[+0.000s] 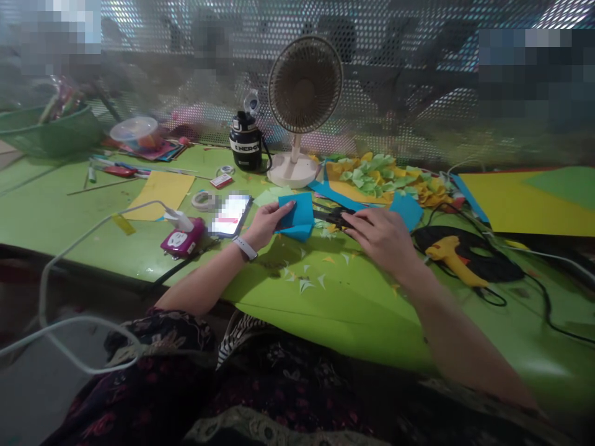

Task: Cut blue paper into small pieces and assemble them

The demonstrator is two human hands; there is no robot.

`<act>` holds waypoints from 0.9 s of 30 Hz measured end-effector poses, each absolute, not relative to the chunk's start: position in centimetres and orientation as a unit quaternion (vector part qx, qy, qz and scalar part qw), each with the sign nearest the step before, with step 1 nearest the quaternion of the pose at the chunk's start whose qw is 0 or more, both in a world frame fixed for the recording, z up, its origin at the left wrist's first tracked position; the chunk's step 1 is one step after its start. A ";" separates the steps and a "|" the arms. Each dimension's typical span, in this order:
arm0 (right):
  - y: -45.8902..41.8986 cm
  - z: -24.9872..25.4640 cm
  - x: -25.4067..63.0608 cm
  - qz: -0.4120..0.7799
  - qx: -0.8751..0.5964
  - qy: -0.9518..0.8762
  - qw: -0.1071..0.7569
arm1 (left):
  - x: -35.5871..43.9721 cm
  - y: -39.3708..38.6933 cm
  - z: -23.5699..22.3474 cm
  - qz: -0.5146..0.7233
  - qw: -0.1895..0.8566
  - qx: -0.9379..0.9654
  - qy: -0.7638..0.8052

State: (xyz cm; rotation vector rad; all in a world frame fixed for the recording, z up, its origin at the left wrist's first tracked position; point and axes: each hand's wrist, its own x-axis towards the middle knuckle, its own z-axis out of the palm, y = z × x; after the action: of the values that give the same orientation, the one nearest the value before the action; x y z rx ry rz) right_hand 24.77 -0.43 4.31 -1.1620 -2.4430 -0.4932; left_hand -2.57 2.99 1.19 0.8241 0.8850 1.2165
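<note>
My left hand (267, 224) pinches a folded piece of blue paper (296, 217) at its left edge. My right hand (381, 240) grips a pair of black-handled scissors (333, 217), and their blades meet the paper's right side. The scissors are partly hidden by my fingers. Small cut paper triangles (302, 272) lie on the green table (353, 310) below my hands. A lit, blurred phone (231, 215) sits just left of my left wrist, which wears a white watch (245, 248).
A desk fan (304, 93) and a black bottle (245, 142) stand at the back, beside a heap of green and yellow paper pieces (385, 179). A yellow glue gun (453, 263) and cables lie right. Tape rolls, a pink plug adapter (183, 238), and yellow card (525, 204) surround me.
</note>
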 end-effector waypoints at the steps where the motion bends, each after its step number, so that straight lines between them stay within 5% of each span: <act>1: -0.5 4.2 24.7 -0.177 -0.413 -0.872 0.193 | -2.4 2.8 1.2 0.531 0.658 0.365 0.390; 27: -0.5 3.3 23.8 -0.153 -0.395 -0.886 0.189 | -2.1 2.6 1.0 0.553 0.655 0.324 0.400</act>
State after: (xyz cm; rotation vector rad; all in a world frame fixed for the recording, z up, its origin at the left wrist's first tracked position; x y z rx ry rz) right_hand 23.80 -0.47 3.34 -1.1112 -2.4905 -0.4291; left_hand -2.11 2.62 1.03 0.7348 0.9072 1.2531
